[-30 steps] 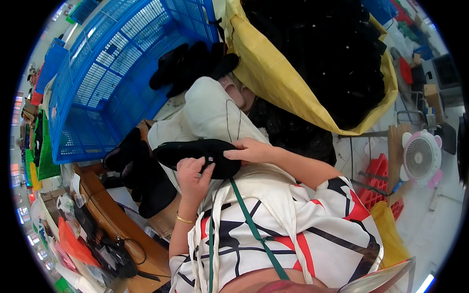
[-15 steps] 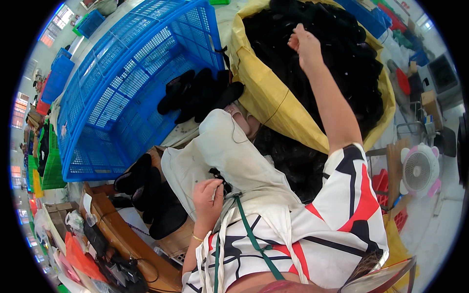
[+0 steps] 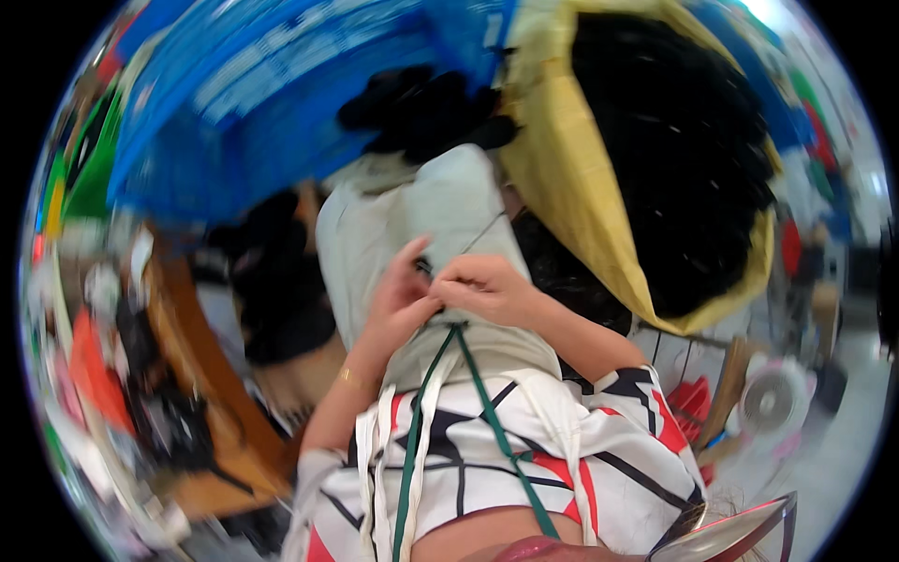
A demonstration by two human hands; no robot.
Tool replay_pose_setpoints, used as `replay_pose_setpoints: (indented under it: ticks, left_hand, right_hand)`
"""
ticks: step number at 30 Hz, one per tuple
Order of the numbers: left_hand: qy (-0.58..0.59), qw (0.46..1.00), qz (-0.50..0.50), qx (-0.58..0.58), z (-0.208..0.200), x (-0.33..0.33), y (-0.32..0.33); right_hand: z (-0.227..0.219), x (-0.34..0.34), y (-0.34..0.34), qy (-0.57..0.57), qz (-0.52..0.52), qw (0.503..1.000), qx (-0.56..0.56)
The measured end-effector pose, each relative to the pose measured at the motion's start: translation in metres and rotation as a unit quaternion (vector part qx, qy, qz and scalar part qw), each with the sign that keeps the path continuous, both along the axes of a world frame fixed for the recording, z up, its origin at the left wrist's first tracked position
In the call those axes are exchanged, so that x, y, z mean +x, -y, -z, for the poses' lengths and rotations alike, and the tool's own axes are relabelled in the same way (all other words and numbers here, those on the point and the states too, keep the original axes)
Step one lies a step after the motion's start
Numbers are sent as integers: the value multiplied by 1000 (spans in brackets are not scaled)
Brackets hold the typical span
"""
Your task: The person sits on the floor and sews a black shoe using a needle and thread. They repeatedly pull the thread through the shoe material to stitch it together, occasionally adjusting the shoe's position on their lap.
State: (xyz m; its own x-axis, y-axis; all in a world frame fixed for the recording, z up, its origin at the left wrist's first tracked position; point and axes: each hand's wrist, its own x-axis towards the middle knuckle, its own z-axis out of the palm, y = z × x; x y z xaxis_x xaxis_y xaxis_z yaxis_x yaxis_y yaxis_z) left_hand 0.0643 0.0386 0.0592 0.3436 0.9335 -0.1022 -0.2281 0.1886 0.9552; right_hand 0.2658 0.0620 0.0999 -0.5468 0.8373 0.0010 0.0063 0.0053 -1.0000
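Observation:
Over my lap, my left hand (image 3: pixel 401 292) and my right hand (image 3: pixel 485 287) meet at the fingertips. A small black piece (image 3: pixel 423 266) shows between them, too blurred to name. My left fingers are curled about it, with one finger raised. The thumb and fingers of my right hand are pinched together beside it; what they grip is hidden. A pale apron (image 3: pixel 459 201) covers my knees beneath both hands. To the right of my knees stands a large yellow sack (image 3: pixel 571 159), filled with black pieces (image 3: pixel 670 159).
Ahead on the left is a blue plastic crate (image 3: pixel 187 159), with black, shoe-like things (image 3: pixel 421 112) at its near right side. More dark things (image 3: pixel 281 290) lie left of my knees, beside a wooden bench (image 3: pixel 201 375). A small fan (image 3: pixel 773 395) stands at the right.
My right hand has come back from above the yellow sack to meet my left hand over my lap. The view has shifted, and the picture is more blurred.

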Motion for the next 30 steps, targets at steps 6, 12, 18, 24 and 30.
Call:
replay_pose_setpoints:
  ticks: [6, 12, 18, 24, 30]
  left_hand:
    - [42, 968, 188, -159, 10, -7, 29]
    - [-60, 988, -29, -137, 23, -56, 38]
    - [-162, 975, -118, -95, 47, -91, 13]
    - [-364, 922, -108, 76, 84, -67, -3]
    - [-462, 857, -44, 226, 103, -26, -24]
  right_hand:
    - [-13, 36, 30, -100, 23, 983, -152]
    - [10, 134, 17, -318, 381, 814, -303]
    - [80, 377, 53, -346, 658, 664, -78]
    - [64, 379, 82, 45, 829, 549, 97]
    - [82, 309, 38, -39, 720, 688, 81]
